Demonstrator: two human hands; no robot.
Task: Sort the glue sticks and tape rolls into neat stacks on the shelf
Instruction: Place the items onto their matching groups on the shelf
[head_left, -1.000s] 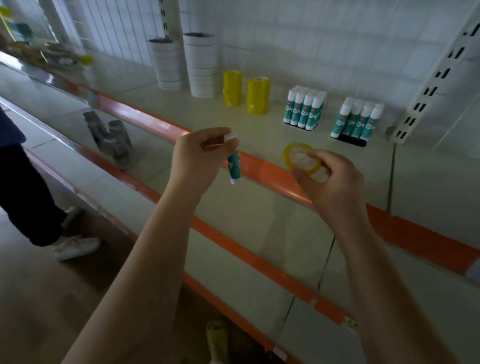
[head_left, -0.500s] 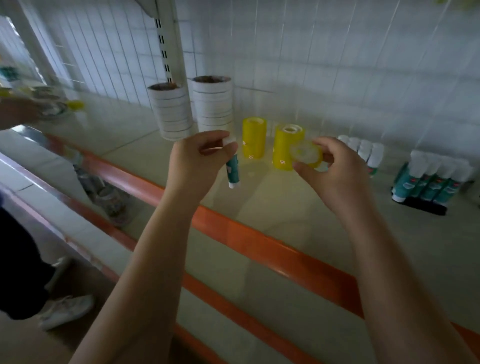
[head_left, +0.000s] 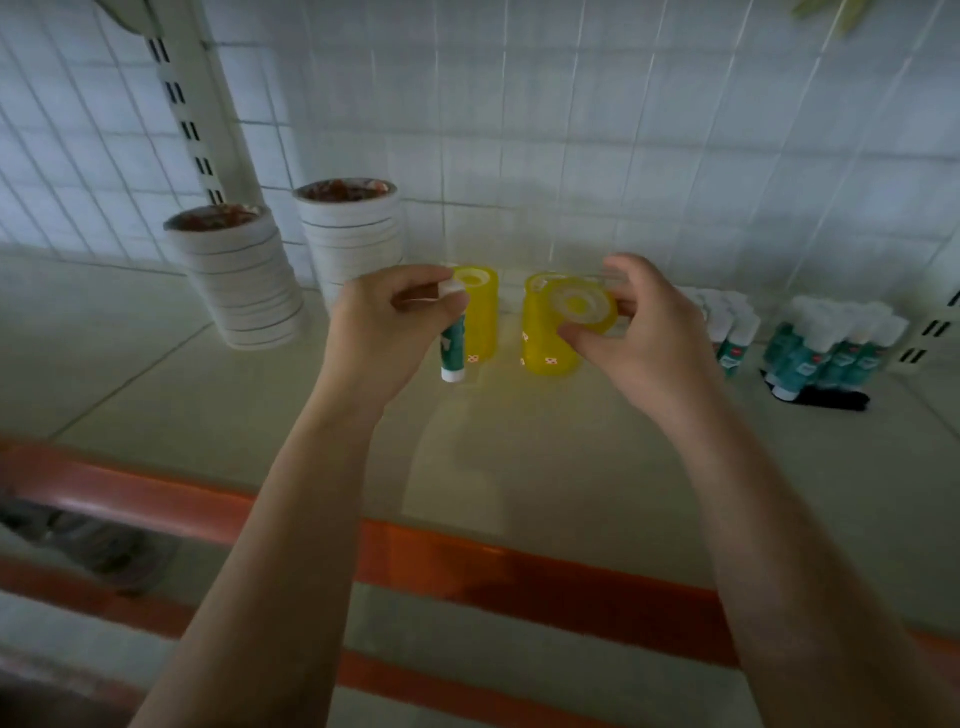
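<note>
Left hand (head_left: 387, 322) pinching glue stick (head_left: 453, 349) by white cap; right hand (head_left: 631, 332) fingers pinching yellow tape roll (head_left: 582, 306) above yellow stack (head_left: 545, 348).

Both forearms reach forward, left hand (head_left: 382, 319) and right hand (head_left: 641, 332) (fingers curled) each pinching.

One head-worn, wide-angle view looks forward and slightly down from in front of the shelf (head_left: 260, 395), close enough that both forearms run up from the lower edge to the left hand (head_left: 384, 322) and right hand (head_left: 644, 332) at mid-frame. It faces the white grid back panel (head_left: 623, 156) squarely; the orange shelf edge (head_left: 519, 571) crosses the lower part, bowed by the lens.
</note>
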